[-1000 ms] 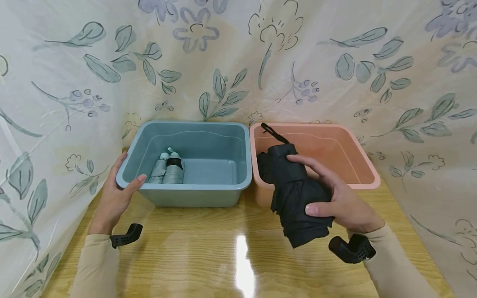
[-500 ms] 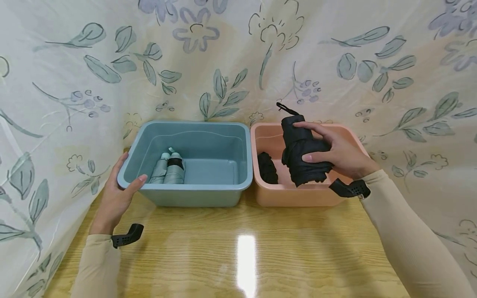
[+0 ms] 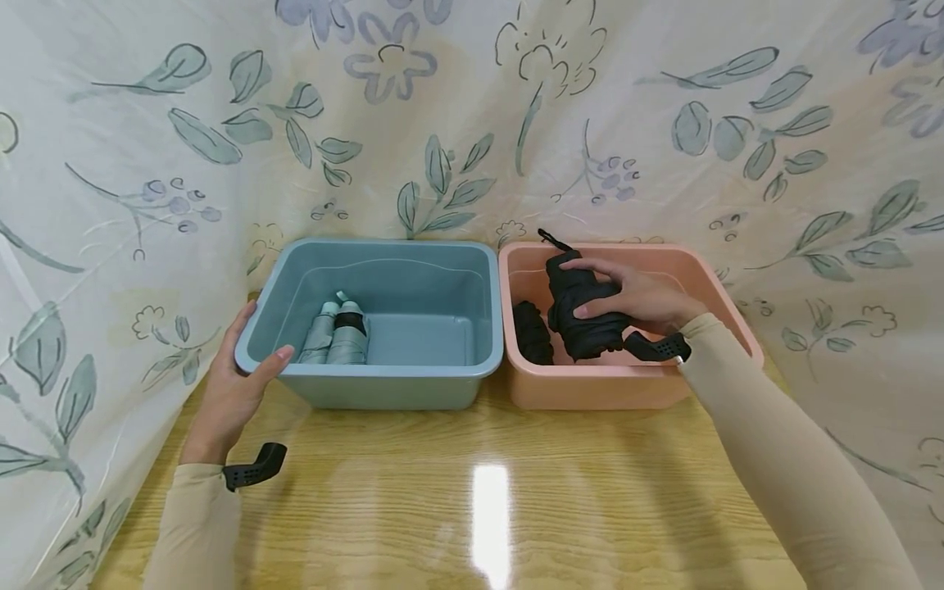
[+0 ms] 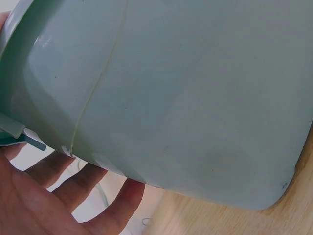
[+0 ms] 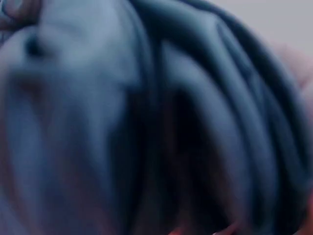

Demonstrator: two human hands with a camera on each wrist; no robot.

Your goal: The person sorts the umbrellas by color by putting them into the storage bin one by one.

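In the head view my right hand [image 3: 627, 293] holds a folded black umbrella [image 3: 583, 315] inside the pink bin [image 3: 619, 371], its strap end pointing away from me. Dark cloth folds of the umbrella [image 5: 146, 107], blurred, fill the right wrist view. Another black folded umbrella [image 3: 533, 334] lies against the bin's left wall. My left hand [image 3: 238, 389] grips the left front corner of the blue bin [image 3: 398, 371], thumb over the rim. Its fingers [image 4: 124, 200] press the outer wall in the left wrist view. Two pale green folded umbrellas [image 3: 347, 336] lie in the blue bin's left part.
Both bins stand side by side on a wooden table [image 3: 383, 492], their rims nearly touching. A floral curtain [image 3: 472, 106] hangs close behind them and along both sides. A bright reflection shows on the tabletop in front.
My right hand has carried the black umbrella from over the pink bin's front edge, up and away from me, then down into the bin. The left hand keeps its grip on the blue bin.
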